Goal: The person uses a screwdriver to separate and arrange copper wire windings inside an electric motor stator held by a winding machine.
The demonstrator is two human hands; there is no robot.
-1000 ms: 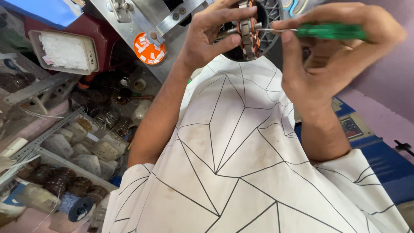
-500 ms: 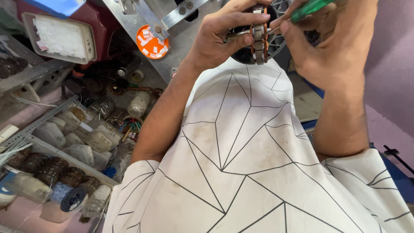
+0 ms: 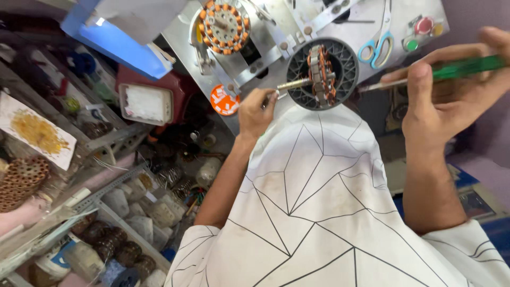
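My left hand pinches the metal shaft of a motor part: a copper-wound core set in a round black housing, held up over my white patterned shirt. My right hand grips a green-handled screwdriver. Its metal tip points left and stays a little right of the housing, not touching it.
A metal winding machine stands ahead with another copper-wound stator on it. Blue-handled scissors hang on its panel. A red box with a white lid, shelves of coils and jars fill the left.
The view has tilted up. My left hand slid from around the housing to its shaft. My right hand drew the screwdriver away to the right, off the windings.
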